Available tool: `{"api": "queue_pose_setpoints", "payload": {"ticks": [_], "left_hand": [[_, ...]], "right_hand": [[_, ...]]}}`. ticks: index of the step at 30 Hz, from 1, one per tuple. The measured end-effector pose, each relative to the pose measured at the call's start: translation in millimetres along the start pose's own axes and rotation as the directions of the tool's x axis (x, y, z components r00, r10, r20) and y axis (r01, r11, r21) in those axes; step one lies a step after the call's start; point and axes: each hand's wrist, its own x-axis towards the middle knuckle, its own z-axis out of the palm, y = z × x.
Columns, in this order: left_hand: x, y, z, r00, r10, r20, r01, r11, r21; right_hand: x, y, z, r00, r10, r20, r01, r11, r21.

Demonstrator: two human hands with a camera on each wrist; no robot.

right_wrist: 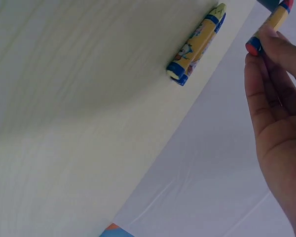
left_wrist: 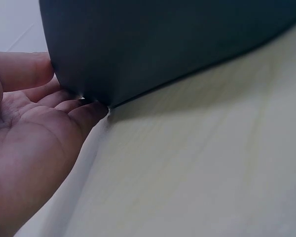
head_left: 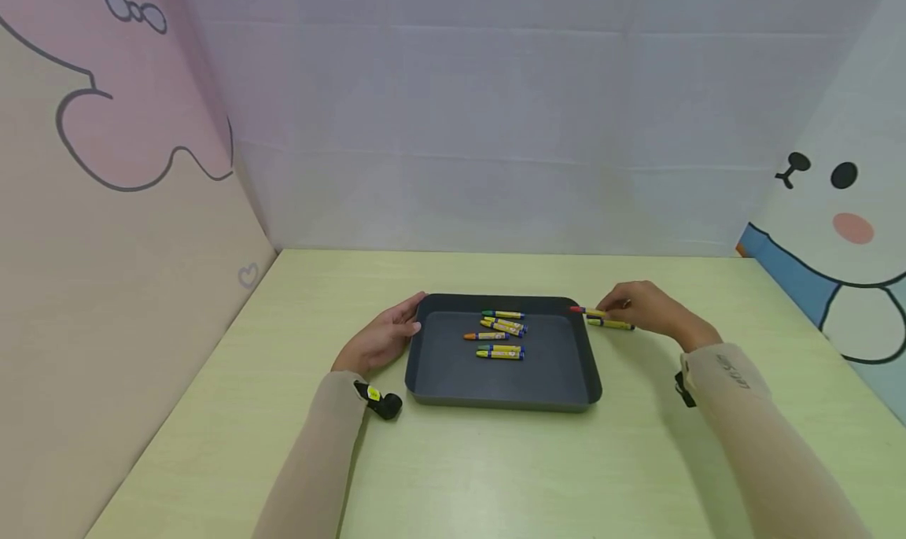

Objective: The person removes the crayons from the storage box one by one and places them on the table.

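Observation:
A dark grey tray (head_left: 504, 389) lies on the table, holding several crayons with yellow wrappers, among them an orange crayon (head_left: 487, 336) and a green crayon (head_left: 502, 315). At its far left corner, my left hand (head_left: 382, 336) grips the tray's edge; in the left wrist view the thumb presses the tray wall (left_wrist: 153, 44) and the other fingertips tuck under it. Beyond the tray's right side, my right hand (head_left: 647, 311) pinches a red crayon (right_wrist: 270, 25) between thumb and fingers, its red tip pointing over the tray rim.
Two yellow-wrapped crayons (right_wrist: 196, 47) lie side by side on the table, just below the right hand. A pale wooden table (head_left: 495, 476) carries everything. A white sheet (head_left: 460, 130) stands behind it, with printed panels (head_left: 849, 287) at the sides.

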Motion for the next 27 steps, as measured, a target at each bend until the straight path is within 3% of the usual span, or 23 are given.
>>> {"api": "queue_pose_setpoints", "payload": {"ticks": [8,27], "left_hand": [[-0.8,2.0,0.3,1.000,0.003,0.006,-0.003,1.000,0.008],[-2.0,2.3,2.1,1.000,-0.007,-0.007,0.007,1.000,0.000]], "right_hand": [[-7,10,-1,1.000,0.015,-0.019,-0.015,1.000,0.010],[-15,25,6,0.998,0.061,0.023,-0.062,0.998,0.022]]}}
